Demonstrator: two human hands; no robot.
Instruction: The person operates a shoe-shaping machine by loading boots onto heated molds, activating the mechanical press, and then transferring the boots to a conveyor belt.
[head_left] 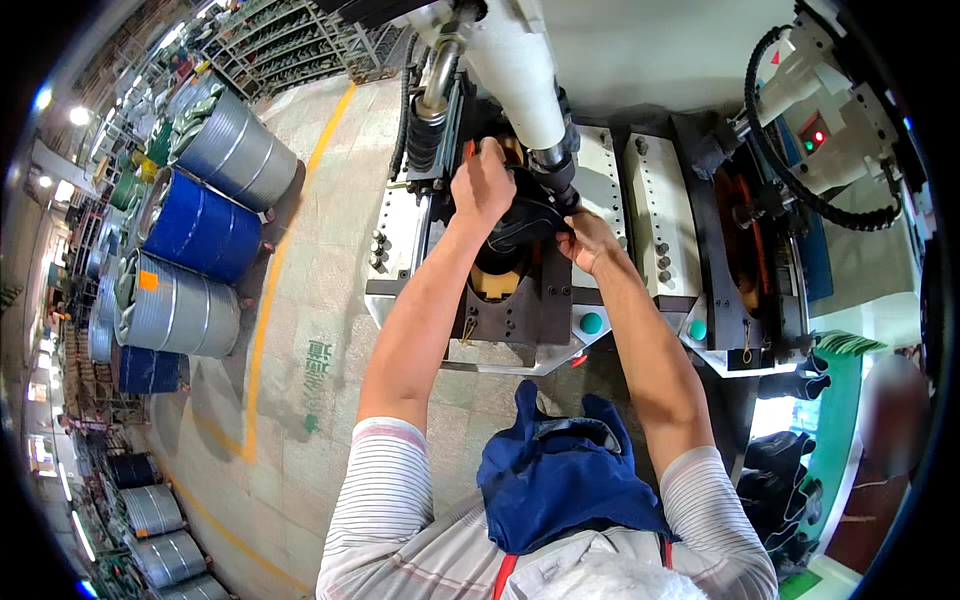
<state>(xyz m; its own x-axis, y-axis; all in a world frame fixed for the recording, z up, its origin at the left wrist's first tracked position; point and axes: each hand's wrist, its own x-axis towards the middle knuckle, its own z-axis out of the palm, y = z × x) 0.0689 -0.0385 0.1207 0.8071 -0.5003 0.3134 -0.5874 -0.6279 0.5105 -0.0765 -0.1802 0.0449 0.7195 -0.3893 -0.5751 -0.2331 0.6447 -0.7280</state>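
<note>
Black shoe [528, 222] gripped between left hand [482, 186] and right hand [590, 240]

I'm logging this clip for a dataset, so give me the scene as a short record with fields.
setting: factory floor, person standing at a white press machine
left hand: gripping the top of a black shoe upper in the machine
right hand: fingers on the upper's right edge
nearby: teal buttons, second station on the right
background: blue and grey drums on the left
</note>
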